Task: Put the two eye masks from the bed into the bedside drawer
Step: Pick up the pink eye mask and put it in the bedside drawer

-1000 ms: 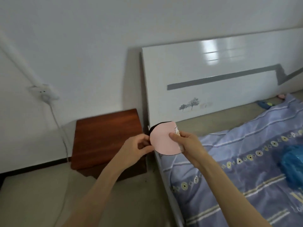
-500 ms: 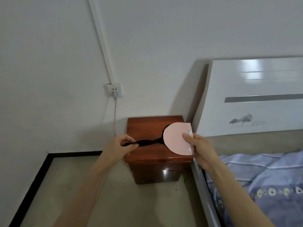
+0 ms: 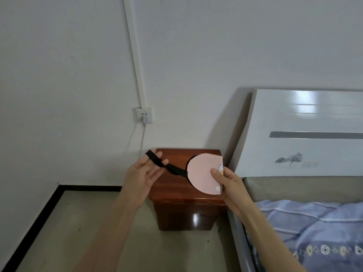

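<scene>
We hold a pink eye mask (image 3: 202, 174) up in the air over the brown bedside table (image 3: 182, 191). Our right hand (image 3: 225, 182) pinches the folded pink part, thumb on top. Our left hand (image 3: 144, 172) is mostly open, and the black strap (image 3: 157, 160) lies across its spread fingers, stretched out from the mask. We think the hand is only propping the strap up, not gripping it.

The drawer front (image 3: 198, 218) looks closed, and both hands are busy. So we think one hand must let go to pull it open. The strap could then slip off and dangle, or get caught in the drawer when it shuts. We cannot see a second mask here. The bed (image 3: 306, 228) is just beside the table.
</scene>
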A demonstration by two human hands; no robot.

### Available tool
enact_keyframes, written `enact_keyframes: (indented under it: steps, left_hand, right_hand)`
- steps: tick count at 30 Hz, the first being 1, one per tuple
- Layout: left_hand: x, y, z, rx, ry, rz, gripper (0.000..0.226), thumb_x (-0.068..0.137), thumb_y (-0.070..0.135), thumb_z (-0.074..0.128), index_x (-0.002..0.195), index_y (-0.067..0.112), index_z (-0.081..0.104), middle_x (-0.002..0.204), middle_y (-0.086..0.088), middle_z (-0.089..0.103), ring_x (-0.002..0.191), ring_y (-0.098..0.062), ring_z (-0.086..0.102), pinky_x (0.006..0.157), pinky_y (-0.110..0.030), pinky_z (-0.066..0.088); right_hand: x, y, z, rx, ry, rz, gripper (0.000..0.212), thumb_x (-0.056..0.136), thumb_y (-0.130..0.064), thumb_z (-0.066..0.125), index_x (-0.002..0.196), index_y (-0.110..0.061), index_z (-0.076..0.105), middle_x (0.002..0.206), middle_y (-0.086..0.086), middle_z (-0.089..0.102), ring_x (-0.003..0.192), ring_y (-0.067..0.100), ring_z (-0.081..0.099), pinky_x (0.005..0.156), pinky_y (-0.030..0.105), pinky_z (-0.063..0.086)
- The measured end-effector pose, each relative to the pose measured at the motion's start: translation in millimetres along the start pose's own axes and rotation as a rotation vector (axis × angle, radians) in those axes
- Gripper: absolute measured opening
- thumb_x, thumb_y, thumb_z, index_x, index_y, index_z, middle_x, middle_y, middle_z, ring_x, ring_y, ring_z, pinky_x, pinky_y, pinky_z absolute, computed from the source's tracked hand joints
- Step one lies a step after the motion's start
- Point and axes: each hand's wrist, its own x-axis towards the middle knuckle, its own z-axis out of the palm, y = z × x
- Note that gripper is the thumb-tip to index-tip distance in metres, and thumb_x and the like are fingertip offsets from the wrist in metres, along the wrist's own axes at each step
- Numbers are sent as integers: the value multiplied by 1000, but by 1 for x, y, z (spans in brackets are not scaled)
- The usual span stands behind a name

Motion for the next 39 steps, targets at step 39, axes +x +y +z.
enact_keyframes:
  steps: [39]
  left_hand:
    - [-20, -32, 52, 795, -275, 252, 24, 85, 12, 57, 80, 35, 63, 83, 12, 69, 75, 5, 63, 68, -13, 50]
  right_hand:
    - [-26, -15, -19, -232, 13, -11, 5, 81, -15, 66, 86, -13, 68, 93, 9, 73, 90, 23, 68, 82, 39, 55]
